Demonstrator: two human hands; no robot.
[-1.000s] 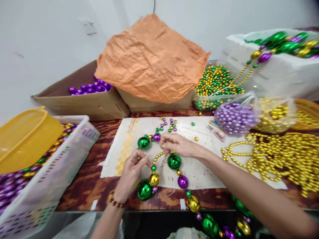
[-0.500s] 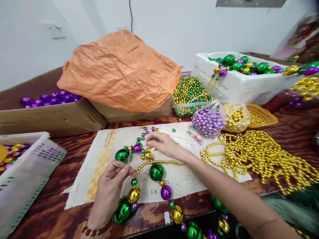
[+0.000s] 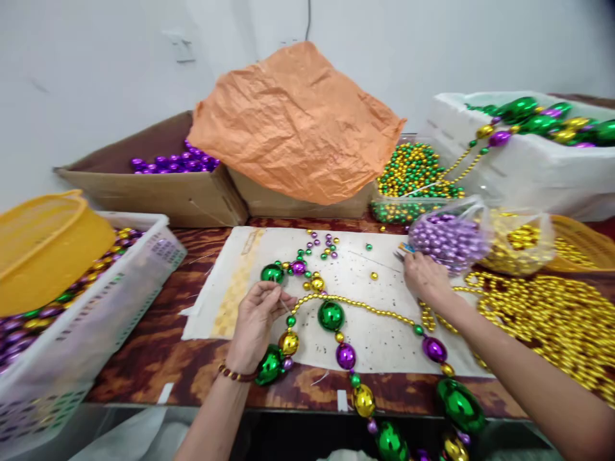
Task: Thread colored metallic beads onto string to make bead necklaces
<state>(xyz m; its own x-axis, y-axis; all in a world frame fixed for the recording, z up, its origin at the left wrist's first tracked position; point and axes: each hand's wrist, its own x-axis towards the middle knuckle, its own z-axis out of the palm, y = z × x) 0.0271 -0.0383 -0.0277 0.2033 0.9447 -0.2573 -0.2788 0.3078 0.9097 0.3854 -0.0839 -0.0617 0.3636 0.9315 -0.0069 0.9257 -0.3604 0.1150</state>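
My left hand (image 3: 259,314) is closed in a pinch on a thin thread (image 3: 285,306) at one end of the bead necklace. From there a run of small gold beads (image 3: 365,305) curves right across the white cloth. Larger green, gold and purple balls, among them a green ball (image 3: 331,315), hang over the table's front edge. My right hand (image 3: 426,276) is closed over small scissors (image 3: 398,256), whose tips poke out at its left while the handles are hidden. Beside that hand sits a clear bag of light purple beads (image 3: 446,240).
Loose small beads (image 3: 328,246) lie on the white cloth (image 3: 384,346). Gold bead strands (image 3: 542,320) spread at right. Behind are cardboard boxes (image 3: 158,198), orange plastic (image 3: 298,121), a tub of green and gold beads (image 3: 413,208) and a foam box (image 3: 519,173). A white basket (image 3: 115,301) flanks the left.
My right hand has moved right from above the loose beads to the scissors and closed over them. My left hand still pinches the thread. The whole view has shifted toward the left.
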